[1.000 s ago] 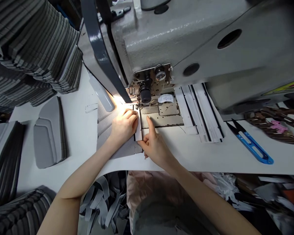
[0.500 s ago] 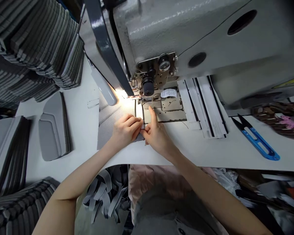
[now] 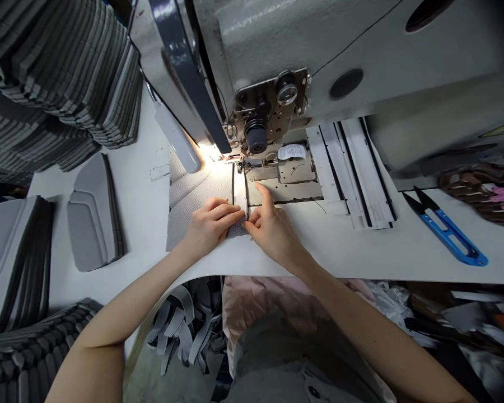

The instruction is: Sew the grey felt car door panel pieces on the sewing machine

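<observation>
A grey fabric panel (image 3: 193, 198) lies on the table under the sewing machine's lit needle area. Along its right edge runs a white strip (image 3: 239, 190) with a black line beside it, passing under the presser foot (image 3: 240, 167). My left hand (image 3: 210, 224) rests on the panel with fingers bent together, their tips on the strip's near end. Close beside it, my right hand (image 3: 275, 232) pinches the strip's near corner between thumb and curled fingers. Its index finger points out over the metal needle plate (image 3: 281, 190).
The sewing machine (image 3: 273, 50) fills the upper middle. White strips with black edges (image 3: 353, 173) lie right of the plate, beside blue thread snips (image 3: 449, 232). Stacks of grey padded pieces (image 3: 67, 73) stand at the left, near smaller shaped pads (image 3: 92, 215). Cut strips (image 3: 185, 319) hang below.
My left hand has slid back along the strip, towards me and close to my right hand. The panel has moved further under the machine, and the view has shifted slightly.
</observation>
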`<act>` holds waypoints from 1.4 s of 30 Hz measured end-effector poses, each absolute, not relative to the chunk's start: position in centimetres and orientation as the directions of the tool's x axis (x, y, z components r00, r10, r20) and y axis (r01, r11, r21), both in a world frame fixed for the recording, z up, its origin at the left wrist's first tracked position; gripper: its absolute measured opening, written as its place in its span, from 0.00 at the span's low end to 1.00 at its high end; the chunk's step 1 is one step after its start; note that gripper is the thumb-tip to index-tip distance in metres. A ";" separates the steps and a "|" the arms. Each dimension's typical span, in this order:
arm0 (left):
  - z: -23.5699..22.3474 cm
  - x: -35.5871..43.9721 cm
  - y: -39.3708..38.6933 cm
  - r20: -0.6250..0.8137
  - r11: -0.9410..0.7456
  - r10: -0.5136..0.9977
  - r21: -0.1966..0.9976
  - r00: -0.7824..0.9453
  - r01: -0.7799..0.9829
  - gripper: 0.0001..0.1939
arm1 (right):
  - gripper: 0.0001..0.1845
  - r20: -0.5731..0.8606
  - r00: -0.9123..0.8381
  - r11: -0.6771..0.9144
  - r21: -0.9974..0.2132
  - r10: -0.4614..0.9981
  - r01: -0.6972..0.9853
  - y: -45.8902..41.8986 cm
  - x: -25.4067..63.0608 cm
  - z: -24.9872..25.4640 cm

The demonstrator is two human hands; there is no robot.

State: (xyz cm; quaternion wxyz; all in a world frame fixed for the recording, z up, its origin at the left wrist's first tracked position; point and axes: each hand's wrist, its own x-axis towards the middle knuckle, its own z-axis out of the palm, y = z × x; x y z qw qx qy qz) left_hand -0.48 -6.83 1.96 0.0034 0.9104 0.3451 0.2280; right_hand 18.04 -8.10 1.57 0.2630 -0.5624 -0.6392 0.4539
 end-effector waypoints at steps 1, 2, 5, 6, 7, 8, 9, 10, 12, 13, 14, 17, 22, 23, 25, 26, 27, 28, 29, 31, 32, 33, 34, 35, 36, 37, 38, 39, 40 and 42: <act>1.9 -0.5 -6.8 0.423 -0.764 0.626 0.165 0.655 0.624 0.10 | 0.44 -0.181 -0.229 -0.048 -0.871 0.956 0.489 -8.1 18.0 1.6; 1.8 -0.5 -6.8 0.430 -0.766 0.622 0.161 0.654 0.622 0.10 | 0.44 -0.189 -0.229 -0.051 -0.863 0.955 0.503 -8.0 18.0 1.7; 1.9 -0.5 -6.9 0.426 -0.780 0.599 0.120 0.678 0.614 0.09 | 0.43 -0.212 -0.224 -0.055 -0.830 0.951 0.555 -7.8 17.9 2.0; 2.0 -0.5 -6.9 0.419 -0.787 0.589 0.103 0.690 0.609 0.09 | 0.43 -0.217 -0.224 -0.053 -0.821 0.950 0.569 -7.8 17.9 2.1; 2.1 -0.5 -7.0 0.410 -0.792 0.582 0.090 0.702 0.604 0.10 | 0.43 -0.220 -0.225 -0.052 -0.814 0.949 0.578 -7.7 17.8 2.2; 2.1 -0.5 -7.0 0.401 -0.796 0.577 0.082 0.712 0.599 0.11 | 0.43 -0.222 -0.227 -0.050 -0.810 0.948 0.584 -7.7 17.8 2.3; 2.2 -0.6 -7.1 0.392 -0.800 0.574 0.081 0.719 0.595 0.12 | 0.43 -0.225 -0.231 -0.048 -0.808 0.947 0.588 -7.7 17.8 2.3; 2.2 -0.7 -7.1 0.384 -0.803 0.573 0.084 0.724 0.590 0.13 | 0.43 -0.226 -0.237 -0.045 -0.807 0.945 0.589 -7.7 17.9 2.4; 2.1 -0.9 -7.0 0.376 -0.806 0.573 0.097 0.728 0.584 0.15 | 0.43 -0.224 -0.249 -0.037 -0.808 0.942 0.588 -7.6 17.9 2.3; 2.0 -1.0 -7.0 0.376 -0.807 0.573 0.103 0.728 0.581 0.16 | 0.43 -0.218 -0.254 -0.029 -0.810 0.942 0.585 -7.5 17.9 2.3; 1.9 -1.0 -6.8 0.380 -0.808 0.572 0.106 0.727 0.580 0.16 | 0.44 -0.209 -0.255 -0.021 -0.810 0.944 0.585 -7.4 17.9 2.2; 1.6 -1.0 -6.3 0.404 -0.809 0.566 0.105 0.719 0.578 0.17 | 0.43 -0.183 -0.252 0.004 -0.802 0.950 0.597 -6.7 17.9 2.0; 1.2 -1.0 -5.1 0.449 -0.811 0.550 0.084 0.704 0.580 0.16 | 0.43 -0.174 -0.248 0.017 -0.787 0.953 0.617 -5.4 17.6 2.1; 1.1 -1.0 -4.9 0.453 -0.809 0.550 0.082 0.702 0.581 0.16 | 0.43 -0.178 -0.245 0.015 -0.780 0.953 0.626 -5.1 17.6 2.2; 1.0 -0.9 -4.5 0.458 -0.807 0.552 0.080 0.697 0.586 0.16 | 0.43 -0.188 -0.242 0.016 -0.759 0.952 0.651 -4.6 17.5 2.4; 0.9 -0.9 -4.2 0.459 -0.806 0.552 0.078 0.696 0.587 0.16 | 0.43 -0.192 -0.242 0.018 -0.746 0.951 0.665 -4.4 17.5 2.5; 0.9 -0.9 -4.0 0.461 -0.804 0.553 0.076 0.694 0.590 0.16 | 0.43 -0.196 -0.242 0.022 -0.734 0.950 0.679 -4.1 17.4 2.6; 0.8 -0.9 -3.8 0.463 -0.802 0.553 0.073 0.692 0.592 0.17 | 0.43 -0.198 -0.239 0.024 -0.720 0.950 0.693 -3.9 17.4 2.6; 0.7 -0.8 -3.7 0.466 -0.801 0.553 0.070 0.690 0.595 0.17 | 0.43 -0.199 -0.233 0.025 -0.706 0.952 0.707 -3.7 17.3 2.7; 0.5 -0.8 -3.3 0.469 -0.797 0.556 0.066 0.686 0.600 0.18 | 0.41 -0.195 -0.214 0.025 -0.681 0.957 0.732 -3.3 17.2 2.9; 0.4 -0.8 -3.1 0.466 -0.793 0.562 0.068 0.684 0.606 0.18 | 0.40 -0.194 -0.205 0.024 -0.668 0.959 0.744 -3.2 17.1 2.9; 0.4 -0.8 -3.0 0.458 -0.786 0.573 0.074 0.679 0.613 0.18 | 0.38 -0.193 -0.195 0.023 -0.653 0.962 0.757 -3.2 17.1 3.0; 0.3 -0.8 -2.8 0.448 -0.777 0.588 0.084 0.673 0.623 0.18 | 0.34 -0.188 -0.189 0.028 -0.636 0.964 0.772 -3.2 17.1 3.0; 0.3 -0.8 -2.7 0.437 -0.766 0.606 0.095 0.664 0.636 0.18 | 0.29 -0.175 -0.190 0.043 -0.615 0.966 0.787 -3.3 17.1 3.0; 0.3 -0.8 -2.5 0.425 -0.755 0.623 0.105 0.657 0.647 0.17 | 0.22 -0.149 -0.198 0.074 -0.589 0.969 0.804 -3.4 17.2 3.0; 0.3 -0.8 -2.4 0.417 -0.747 0.634 0.109 0.652 0.656 0.17 | 0.15 -0.110 -0.220 0.123 -0.558 0.969 0.821 -3.7 17.3 2.9; 0.3 -0.8 -2.2 0.413 -0.742 0.640 0.110 0.649 0.662 0.17 | 0.09 -0.062 -0.250 0.183 -0.520 0.966 0.835 -3.9 17.4 2.7; 0.3 -0.8 -2.1 0.412 -0.740 0.641 0.109 0.647 0.664 0.17 | 0.07 -0.013 -0.288 0.247 -0.477 0.957 0.844 -4.2 17.6 2.5; 0.3 -0.7 -1.9 0.413 -0.739 0.642 0.108 0.646 0.665 0.17 | 0.09 0.027 -0.327 0.306 -0.431 0.945 0.849 -4.5 17.8 2.3; 0.3 -0.7 -1.6 0.416 -0.738 0.640 0.102 0.646 0.667 0.17 | 0.14 0.075 -0.382 0.383 -0.350 0.921 0.855 -5.1 18.2 1.9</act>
